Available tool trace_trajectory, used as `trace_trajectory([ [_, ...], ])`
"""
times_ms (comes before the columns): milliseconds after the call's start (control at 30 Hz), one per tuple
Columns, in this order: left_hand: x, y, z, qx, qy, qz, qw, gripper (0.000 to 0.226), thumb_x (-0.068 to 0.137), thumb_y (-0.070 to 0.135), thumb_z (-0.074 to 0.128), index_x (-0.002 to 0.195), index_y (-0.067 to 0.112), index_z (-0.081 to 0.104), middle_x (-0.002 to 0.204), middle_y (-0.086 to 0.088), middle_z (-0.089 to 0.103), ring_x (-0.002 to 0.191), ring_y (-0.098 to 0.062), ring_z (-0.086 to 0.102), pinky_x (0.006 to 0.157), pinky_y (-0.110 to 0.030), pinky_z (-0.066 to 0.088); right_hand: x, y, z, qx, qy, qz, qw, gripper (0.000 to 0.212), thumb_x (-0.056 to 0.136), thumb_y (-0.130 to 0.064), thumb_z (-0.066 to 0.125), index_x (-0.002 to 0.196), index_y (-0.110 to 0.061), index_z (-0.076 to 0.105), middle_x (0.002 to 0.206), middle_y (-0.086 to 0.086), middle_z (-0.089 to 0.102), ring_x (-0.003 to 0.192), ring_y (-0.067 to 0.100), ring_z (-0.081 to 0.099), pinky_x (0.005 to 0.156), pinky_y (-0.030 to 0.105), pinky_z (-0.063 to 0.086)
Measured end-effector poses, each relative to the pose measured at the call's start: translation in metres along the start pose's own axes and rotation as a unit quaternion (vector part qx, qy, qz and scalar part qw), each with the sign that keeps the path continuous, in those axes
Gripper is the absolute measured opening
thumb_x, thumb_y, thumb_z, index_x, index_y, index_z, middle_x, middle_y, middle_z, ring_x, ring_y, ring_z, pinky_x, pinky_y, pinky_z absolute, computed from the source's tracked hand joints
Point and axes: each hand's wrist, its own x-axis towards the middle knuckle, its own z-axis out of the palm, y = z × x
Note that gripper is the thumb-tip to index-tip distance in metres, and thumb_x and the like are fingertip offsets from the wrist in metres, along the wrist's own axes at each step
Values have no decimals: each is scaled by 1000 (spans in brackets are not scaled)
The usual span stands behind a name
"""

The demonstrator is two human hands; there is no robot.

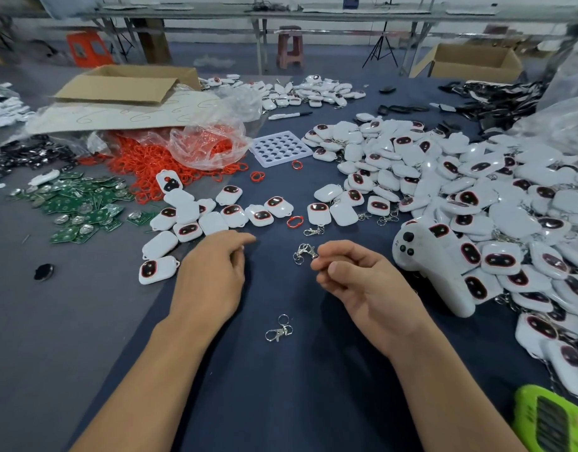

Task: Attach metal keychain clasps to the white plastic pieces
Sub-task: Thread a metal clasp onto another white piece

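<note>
My right hand (356,275) pinches a metal keychain clasp (304,252) with small rings, held just above the dark blue table. My left hand (216,272) hovers palm down with relaxed fingers and holds nothing. Just left of it lies a white plastic piece (157,270) with a dark oval face. Several more white pieces (229,213) lie scattered beyond my hands. Another clasp (279,331) lies on the cloth between my wrists. One piece (318,213) ahead has a clasp (313,230) at its lower edge.
A large heap of white pieces (477,197) fills the right side, with a white controller (434,262) leaning on it. Red rings (170,158) spill from a plastic bag, green circuit boards (78,203) lie at left, a white perforated tray (279,148) sits ahead, and a green device (552,422) is at bottom right.
</note>
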Motion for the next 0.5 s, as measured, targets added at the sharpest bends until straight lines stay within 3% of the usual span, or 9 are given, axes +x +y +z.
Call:
trace_trajectory([
  [133,-5,13,2,-58,8,64,996,36,89,2,69,107,32,78,111,22,66,112,0,57,95,4,28,1,1,0,-12,-2,0,1000,26,78,-3,64,87,-20,82,91,9,76,76,14,68,78,23,57],
  [233,-9,21,2,-97,41,141,984,36,87,-8,68,102,23,80,107,15,72,111,0,61,101,-4,36,1,2,2,-27,11,-5,1000,30,80,0,64,90,-21,83,95,9,78,80,14,70,80,23,58],
  [300,-12,27,2,-124,70,187,972,35,85,-9,63,99,17,80,106,13,73,112,-2,63,103,-10,41,1,6,8,-102,47,-27,993,39,87,10,61,96,-22,82,100,7,79,85,17,72,78,23,58],
  [367,-17,35,4,-151,73,212,963,33,84,-7,62,98,16,81,106,13,74,111,-4,65,102,-13,44,1,13,16,-269,77,-68,958,51,86,12,61,112,-28,76,105,-4,78,91,14,73,80,23,58],
  [433,-22,44,8,-184,58,227,955,30,85,-6,64,97,15,81,106,16,73,109,-3,66,99,-13,45,-2,19,23,-408,47,-93,907,62,83,4,65,127,-40,65,103,-17,75,94,4,72,86,15,54],
  [500,-25,49,10,-225,42,207,951,29,87,-4,65,97,18,81,105,22,73,108,2,66,96,-14,48,-3,20,25,-451,43,-110,885,57,82,-3,69,119,-46,63,94,-22,73,88,-1,70,79,9,50],
])
